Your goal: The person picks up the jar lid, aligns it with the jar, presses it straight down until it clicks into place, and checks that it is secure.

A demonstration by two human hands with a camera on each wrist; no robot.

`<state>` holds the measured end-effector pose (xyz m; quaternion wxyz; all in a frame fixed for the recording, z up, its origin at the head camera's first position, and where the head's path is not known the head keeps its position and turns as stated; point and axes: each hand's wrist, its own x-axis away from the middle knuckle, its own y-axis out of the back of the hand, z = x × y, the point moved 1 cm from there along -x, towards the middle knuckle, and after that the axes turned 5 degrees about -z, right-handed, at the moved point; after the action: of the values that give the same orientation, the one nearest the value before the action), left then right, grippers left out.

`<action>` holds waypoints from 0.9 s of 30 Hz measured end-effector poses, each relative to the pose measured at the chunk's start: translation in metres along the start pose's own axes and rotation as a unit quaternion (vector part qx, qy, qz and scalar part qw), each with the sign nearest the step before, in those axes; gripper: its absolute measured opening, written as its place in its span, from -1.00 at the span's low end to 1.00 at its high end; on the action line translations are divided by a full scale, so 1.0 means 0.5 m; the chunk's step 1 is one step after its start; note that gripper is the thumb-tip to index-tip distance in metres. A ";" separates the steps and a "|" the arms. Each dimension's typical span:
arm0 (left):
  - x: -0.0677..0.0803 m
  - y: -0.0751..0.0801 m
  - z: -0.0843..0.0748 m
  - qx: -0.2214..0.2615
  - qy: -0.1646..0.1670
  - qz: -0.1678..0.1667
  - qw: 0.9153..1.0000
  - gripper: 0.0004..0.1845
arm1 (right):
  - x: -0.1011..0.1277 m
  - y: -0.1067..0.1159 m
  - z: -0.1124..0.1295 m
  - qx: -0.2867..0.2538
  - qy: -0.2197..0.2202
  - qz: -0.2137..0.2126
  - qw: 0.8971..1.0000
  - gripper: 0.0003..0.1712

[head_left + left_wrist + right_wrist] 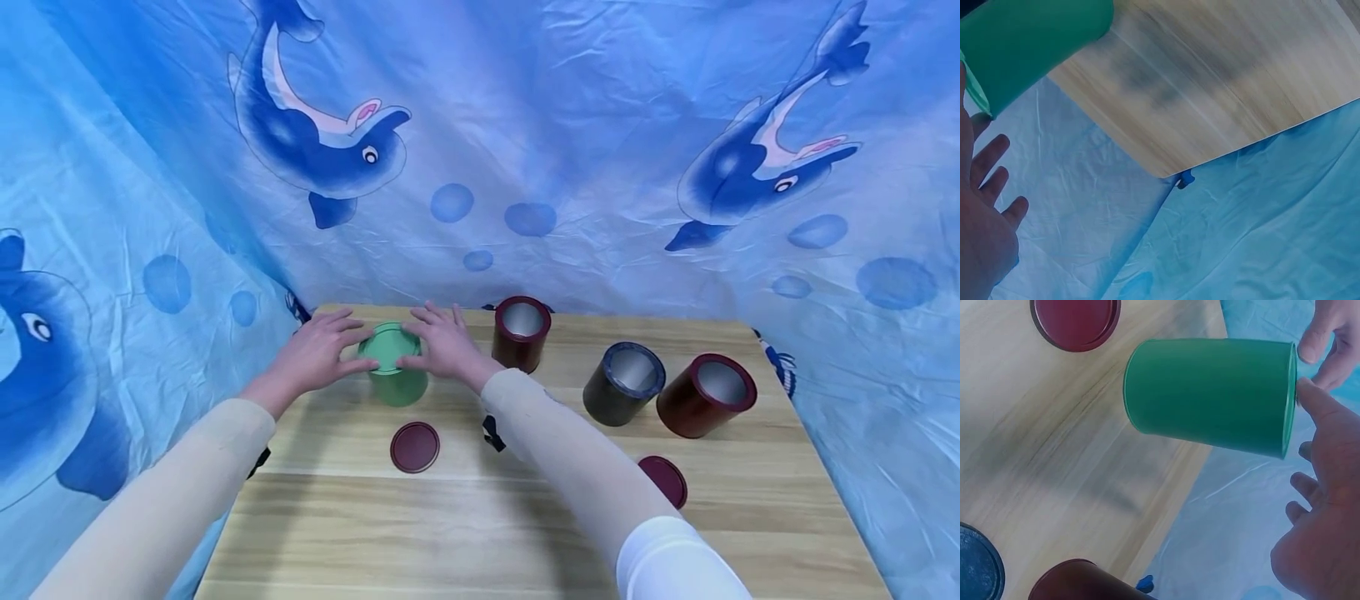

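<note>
Left hand and right hand, fingers wide, touch the green can near its top (maroon disc nearby)

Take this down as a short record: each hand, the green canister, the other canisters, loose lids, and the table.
Left hand: at the green lid's edge
Right hand: at the lid's opposite edge
Green canister: upright, lid on top
Dark red canisters: two, upright, open
Blue-black canister: upright, open, between the red ones
Loose lids: two, dark red, lying flat
Table: light wood
</note>
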<state>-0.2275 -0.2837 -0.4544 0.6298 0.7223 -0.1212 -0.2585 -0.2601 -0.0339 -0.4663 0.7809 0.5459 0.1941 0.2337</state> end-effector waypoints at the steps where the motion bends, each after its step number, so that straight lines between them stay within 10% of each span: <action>1: 0.001 0.003 0.000 0.000 0.001 -0.007 1.000 -0.32 | 0.002 0.002 0.001 -0.001 0.005 -0.003 1.000 -0.15; 27: 0.131 0.025 -0.062 -0.021 -0.054 -0.146 0.988 -0.12 | 0.132 0.038 -0.055 0.008 0.140 -0.062 0.988 -0.12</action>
<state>-0.1546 -0.2926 -0.4545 0.5930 0.7037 -0.0425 -0.3892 -0.2245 0.0304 -0.4606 0.7544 0.5013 0.3365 0.2575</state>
